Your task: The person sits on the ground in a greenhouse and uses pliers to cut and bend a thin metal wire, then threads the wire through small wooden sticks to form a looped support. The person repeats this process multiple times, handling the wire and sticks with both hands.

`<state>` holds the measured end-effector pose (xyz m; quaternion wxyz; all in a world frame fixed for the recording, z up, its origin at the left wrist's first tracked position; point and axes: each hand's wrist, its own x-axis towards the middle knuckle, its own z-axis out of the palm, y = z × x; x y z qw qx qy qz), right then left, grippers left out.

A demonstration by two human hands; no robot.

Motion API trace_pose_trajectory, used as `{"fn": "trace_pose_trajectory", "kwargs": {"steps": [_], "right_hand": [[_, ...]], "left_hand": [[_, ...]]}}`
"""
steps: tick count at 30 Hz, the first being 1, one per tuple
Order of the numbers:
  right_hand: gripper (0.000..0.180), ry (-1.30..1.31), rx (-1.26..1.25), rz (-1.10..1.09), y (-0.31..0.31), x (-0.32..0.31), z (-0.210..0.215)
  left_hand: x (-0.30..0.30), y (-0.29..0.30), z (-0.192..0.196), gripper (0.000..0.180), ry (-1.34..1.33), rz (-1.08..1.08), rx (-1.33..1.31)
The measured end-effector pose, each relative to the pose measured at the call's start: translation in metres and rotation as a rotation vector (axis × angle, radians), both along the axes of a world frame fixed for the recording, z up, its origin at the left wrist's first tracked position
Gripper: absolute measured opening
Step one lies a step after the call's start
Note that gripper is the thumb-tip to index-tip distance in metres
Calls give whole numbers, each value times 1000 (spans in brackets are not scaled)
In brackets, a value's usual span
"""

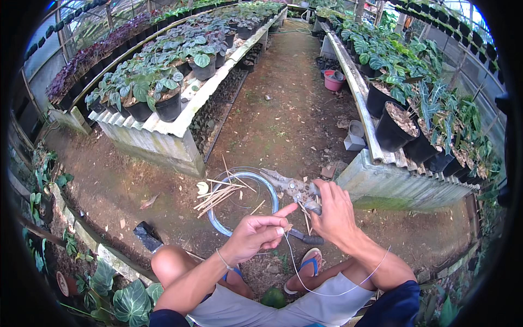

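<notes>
My right hand (335,212) grips the handles of a worn, riveted pair of metal snips (294,189), with the jaws pointing left over the wire coil. To its left, my left hand (259,234) pinches a thin pale wire (297,270) between thumb and fingers, index finger stretched toward the snips. The wire loops down over my lap and up past my right forearm. A small brownish bit shows at the left fingertips; I cannot make out what it is. Below the snips lies a coil of bluish-grey wire (213,222) on the ground, with several thin bamboo sticks (215,199) across it.
A dark tool handle (313,240) lies near my sandalled foot. Benches with potted plants (169,106) stand ahead left and right (400,128), with a dirt path (272,109) between. A pink pot (333,82) and a grey container (355,139) sit beside the right bench.
</notes>
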<state>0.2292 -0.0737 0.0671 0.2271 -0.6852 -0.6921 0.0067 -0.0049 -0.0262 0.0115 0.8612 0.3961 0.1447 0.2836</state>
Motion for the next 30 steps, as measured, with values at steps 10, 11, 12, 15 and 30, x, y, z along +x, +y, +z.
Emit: {"fn": "trace_pose_trajectory", "kwargs": {"steps": [10, 11, 12, 15, 30], "right_hand": [[93, -160, 74, 50, 0, 0, -3], [93, -164, 56, 37, 0, 0, -3], [94, -163, 70, 42, 0, 0, -3], [94, -167, 65, 32, 0, -1, -1], [79, -70, 106, 127, -2, -2, -3]], "left_hand": [[0, 0, 3, 24, 63, -2, 48], [0, 1, 3, 24, 67, -7, 49], [1, 1, 2, 24, 63, -9, 52], [0, 1, 1, 24, 63, -14, 65], [-19, 29, 11, 31, -352, 422, -253]]}}
